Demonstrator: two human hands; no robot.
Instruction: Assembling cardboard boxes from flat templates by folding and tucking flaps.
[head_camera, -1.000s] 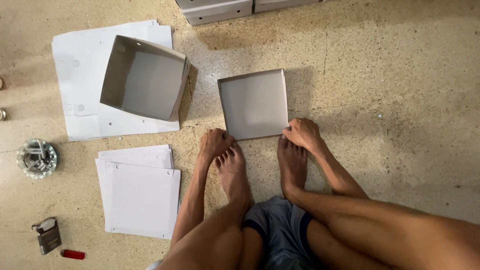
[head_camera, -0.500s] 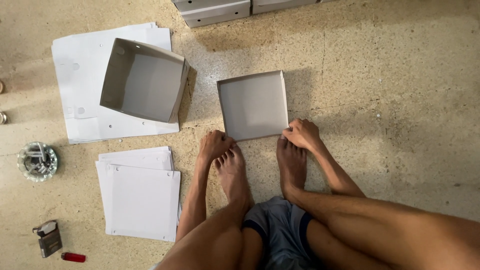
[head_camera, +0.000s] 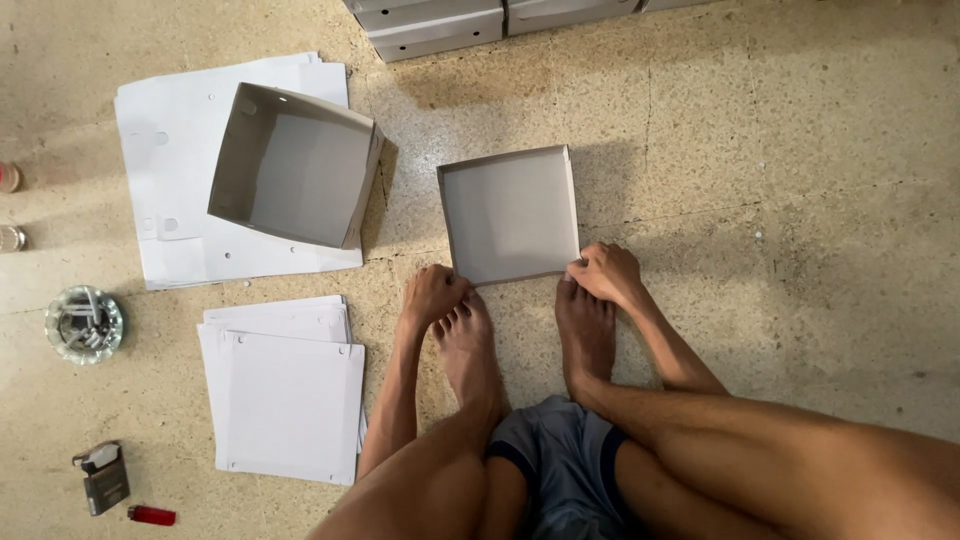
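Right hand (head_camera: 605, 273): fingers curled onto the near right corner of the tray (head_camera: 510, 215), pinching its low wall, probably to press a fold tight. Left hand (head_camera: 432, 293): fingers bent down at the near left corner; whether they grip the wall or only press beside it cannot be told.

The tray, a shallow grey card square, lies flat on the floor (head_camera: 780, 200), open side up, just beyond both bare feet (head_camera: 468, 345). The person squats over it, so the feet likely brace the near edge while the hands work the corners.

Left of the tray, apart from it, a deeper box (head_camera: 295, 165) sits tilted on large white sheets (head_camera: 180, 150). A stack of flat blanks (head_camera: 285, 395) lies near the left arm, within reach. Further left: glass ashtray (head_camera: 84, 323), small pack (head_camera: 104, 478), red lighter (head_camera: 152, 515). Finished boxes (head_camera: 440, 25) line the top edge.
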